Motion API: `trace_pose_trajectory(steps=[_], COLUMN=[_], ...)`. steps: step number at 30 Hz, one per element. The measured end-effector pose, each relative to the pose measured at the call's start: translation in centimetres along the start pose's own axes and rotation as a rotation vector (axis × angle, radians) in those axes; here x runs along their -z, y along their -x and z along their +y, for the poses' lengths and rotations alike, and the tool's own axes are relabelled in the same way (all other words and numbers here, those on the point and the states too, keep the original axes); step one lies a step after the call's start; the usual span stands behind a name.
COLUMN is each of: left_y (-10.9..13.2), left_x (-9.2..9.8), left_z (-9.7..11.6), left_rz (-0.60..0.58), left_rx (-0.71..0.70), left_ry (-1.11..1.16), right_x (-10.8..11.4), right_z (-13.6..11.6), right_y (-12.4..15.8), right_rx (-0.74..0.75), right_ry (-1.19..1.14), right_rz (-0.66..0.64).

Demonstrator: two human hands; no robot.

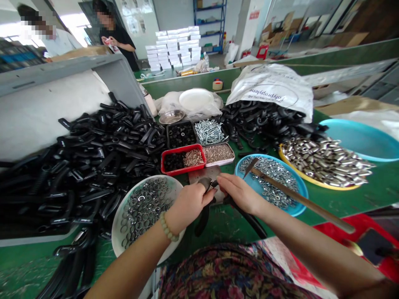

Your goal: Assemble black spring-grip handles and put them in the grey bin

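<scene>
the left hand (190, 203) and right hand (240, 192) are close together, both clamped on the black handles (249, 218), right where the two smooth bent arms meet, in front of the person. shiny rings (141, 207) and nuts (274, 182) lie near, likely so they are easy to grab. a wooden hammer (299, 200) rests across the nuts.

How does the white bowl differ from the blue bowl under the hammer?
The white bowl holds ring washers; the blue bowl holds smaller silvery parts. The white bowl sits by the left hand, the blue bowl by the right hand. Both are round and hold metal parts.
</scene>
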State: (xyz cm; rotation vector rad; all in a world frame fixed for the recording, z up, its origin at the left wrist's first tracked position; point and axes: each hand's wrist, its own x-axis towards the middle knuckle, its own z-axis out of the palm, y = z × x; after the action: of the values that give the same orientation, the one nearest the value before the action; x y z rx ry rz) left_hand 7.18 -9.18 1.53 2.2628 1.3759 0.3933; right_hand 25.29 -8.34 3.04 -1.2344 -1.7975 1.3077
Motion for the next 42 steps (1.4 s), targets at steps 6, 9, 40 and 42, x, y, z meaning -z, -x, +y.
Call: trace_pose_trajectory(steps=[6, 9, 40, 42], left_y=[-0.1, -0.1, -12.5, -12.3], left_x=[-1.3, -1.3, 0.0, -0.2], left_z=[0.6, 0.8, -11.3, -11.3], left_rz=[0.091, 0.094, 0.102, 0.139], left_rx=[0.058, 0.098, 0.209, 0.223], left_ry=[0.077, 0.046, -0.311, -0.278], right_x=[-2.3, -3.8, -0.6, -0.3], right_z=[-0.3, 1.1, 5.8, 5.9], right_y=[0.3, 0.7, -17.2, -16.9], right_rx=[0.032, 0.029, 0.422, 0.421], right_ry=[-0.116, -0.206, 1.18, 1.133], right_rz=[0.2, 0.354, -0.044, -0.04])
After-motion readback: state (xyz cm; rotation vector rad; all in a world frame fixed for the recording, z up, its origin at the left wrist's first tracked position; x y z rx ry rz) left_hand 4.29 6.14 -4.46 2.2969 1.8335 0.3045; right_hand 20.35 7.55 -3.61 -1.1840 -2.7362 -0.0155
